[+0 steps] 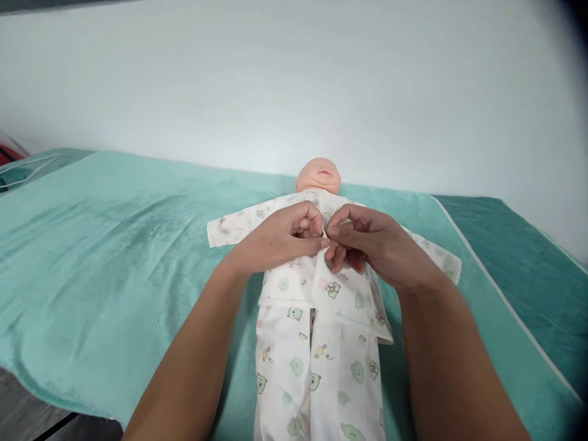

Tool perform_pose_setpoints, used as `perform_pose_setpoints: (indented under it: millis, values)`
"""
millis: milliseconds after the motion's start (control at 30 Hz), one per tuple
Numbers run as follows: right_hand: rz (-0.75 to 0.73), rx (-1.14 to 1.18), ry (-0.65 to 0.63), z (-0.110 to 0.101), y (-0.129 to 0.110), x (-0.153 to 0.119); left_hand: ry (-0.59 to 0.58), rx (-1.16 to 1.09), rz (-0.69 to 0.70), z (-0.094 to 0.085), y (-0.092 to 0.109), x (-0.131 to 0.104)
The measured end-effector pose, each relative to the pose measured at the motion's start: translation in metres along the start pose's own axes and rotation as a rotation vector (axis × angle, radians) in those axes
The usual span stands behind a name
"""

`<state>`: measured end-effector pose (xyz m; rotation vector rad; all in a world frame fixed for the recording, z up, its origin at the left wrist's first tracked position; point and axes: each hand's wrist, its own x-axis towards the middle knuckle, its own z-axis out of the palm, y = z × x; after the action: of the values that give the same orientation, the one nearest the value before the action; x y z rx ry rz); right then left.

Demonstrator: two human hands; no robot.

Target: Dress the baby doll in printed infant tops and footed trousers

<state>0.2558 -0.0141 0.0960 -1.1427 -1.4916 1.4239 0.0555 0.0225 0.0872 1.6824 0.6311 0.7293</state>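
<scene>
A baby doll lies on its back on a teal blanket, head towards the wall. It wears a white printed top and matching trousers with small green bear figures. My left hand and my right hand meet over the doll's chest. Both pinch the front edges of the top at its middle opening, fingertips touching. The lower flap of the top hangs loose over the trousers on the right side.
The blanket covers a table that runs up to a plain white wall. A darker teal strip with a white border lies at the right. At the far left sit a white cord and something red.
</scene>
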Motion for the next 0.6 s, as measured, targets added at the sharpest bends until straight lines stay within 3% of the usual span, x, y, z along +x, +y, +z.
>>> perform_pose_setpoints:
  millis: [333, 600]
  values:
    - [-0.003, -0.075, -0.038, 0.002, -0.003, -0.001, -0.162, -0.113, 0.02, -0.008, 0.0, -0.002]
    - [0.087, -0.146, -0.189, -0.002, -0.009, -0.006, -0.151, -0.102, -0.033, -0.01, -0.001, -0.002]
